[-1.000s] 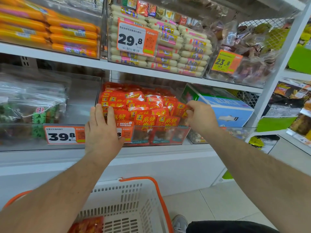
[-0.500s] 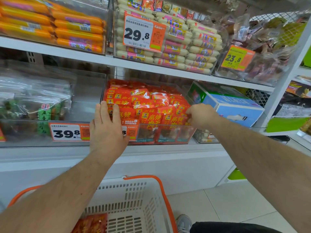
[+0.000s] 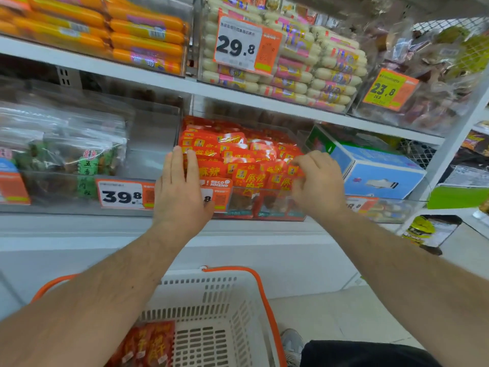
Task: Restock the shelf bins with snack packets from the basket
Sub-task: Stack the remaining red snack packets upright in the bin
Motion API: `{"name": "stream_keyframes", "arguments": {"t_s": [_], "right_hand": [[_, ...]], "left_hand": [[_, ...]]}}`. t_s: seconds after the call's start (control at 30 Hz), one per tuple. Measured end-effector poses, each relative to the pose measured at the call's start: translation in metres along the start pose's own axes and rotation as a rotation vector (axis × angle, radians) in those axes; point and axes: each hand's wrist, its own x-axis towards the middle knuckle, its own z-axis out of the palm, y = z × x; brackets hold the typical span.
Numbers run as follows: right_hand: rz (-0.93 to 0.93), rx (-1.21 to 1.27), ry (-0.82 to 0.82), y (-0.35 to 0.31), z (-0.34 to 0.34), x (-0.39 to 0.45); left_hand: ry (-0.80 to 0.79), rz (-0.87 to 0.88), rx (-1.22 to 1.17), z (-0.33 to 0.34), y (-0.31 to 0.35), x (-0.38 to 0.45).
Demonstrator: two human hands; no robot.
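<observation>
A clear shelf bin [image 3: 264, 207] on the middle shelf is packed with red snack packets [image 3: 238, 152] standing in rows. My left hand [image 3: 180, 192] lies flat, fingers straight, against the packets at the bin's left front corner. My right hand [image 3: 317, 186] is at the bin's right front, its fingers curled onto the tops of the front packets, pinching one. Below, a white basket [image 3: 211, 300] with orange handles holds a few more red packets [image 3: 150, 343] at its near left; my left forearm hides part of them.
A neighbouring bin of clear bagged snacks [image 3: 79, 154] sits to the left, behind a 39.8 price tag [image 3: 124, 194]. A blue carton [image 3: 375, 170] lies to the right. The upper shelf holds orange sausages [image 3: 132, 35] and white sausages [image 3: 317, 70]. My shoe [image 3: 291, 343] is beside the basket.
My right hand has shifted left from the bin's right edge onto the front packets. My left hand has stayed flat against the left side of the packets.
</observation>
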Motion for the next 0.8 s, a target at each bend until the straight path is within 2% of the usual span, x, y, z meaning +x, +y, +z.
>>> {"name": "stream_keyframes", "arguments": {"t_s": [0.07,0.13,0.17,0.2,0.27,0.33,0.37,0.47,0.53,0.63,0.8], "right_hand": [[-0.124,0.159,0.081,-0.029,0.011,-0.015],[-0.129,0.297,0.002,-0.065,0.03,-0.037],[-0.105,0.355,-0.061,-0.083,0.044,-0.052],[-0.078,0.398,-0.141,-0.099,0.06,-0.069],[-0.005,0.439,-0.364,-0.129,0.092,-0.108],[0.114,0.442,-0.668,-0.153,0.119,-0.143],[0.175,0.435,-0.825,-0.164,0.128,-0.159],[0.292,0.432,-1.282,-0.192,0.149,-0.216],[0.275,0.448,-1.491,-0.211,0.158,-0.253],[0.298,0.442,-1.675,-0.229,0.167,-0.3],[0.322,0.455,-1.753,-0.237,0.176,-0.345]], "left_hand": [[0.131,0.103,-0.051,0.0,-0.008,-0.011],[0.208,0.221,-0.103,0.007,-0.021,-0.038],[0.187,0.233,-0.139,0.012,-0.03,-0.053],[0.119,0.209,-0.186,0.019,-0.04,-0.067],[-0.138,0.054,-0.307,0.029,-0.061,-0.089],[-0.446,-0.144,-0.374,0.043,-0.085,-0.106],[-0.541,-0.208,-0.373,0.048,-0.096,-0.114],[-0.697,-0.285,-0.311,0.065,-0.12,-0.142],[-0.825,-0.266,-0.233,0.075,-0.129,-0.158],[-0.939,-0.233,-0.18,0.089,-0.14,-0.171],[-0.997,-0.296,-0.184,0.1,-0.149,-0.179]]}}
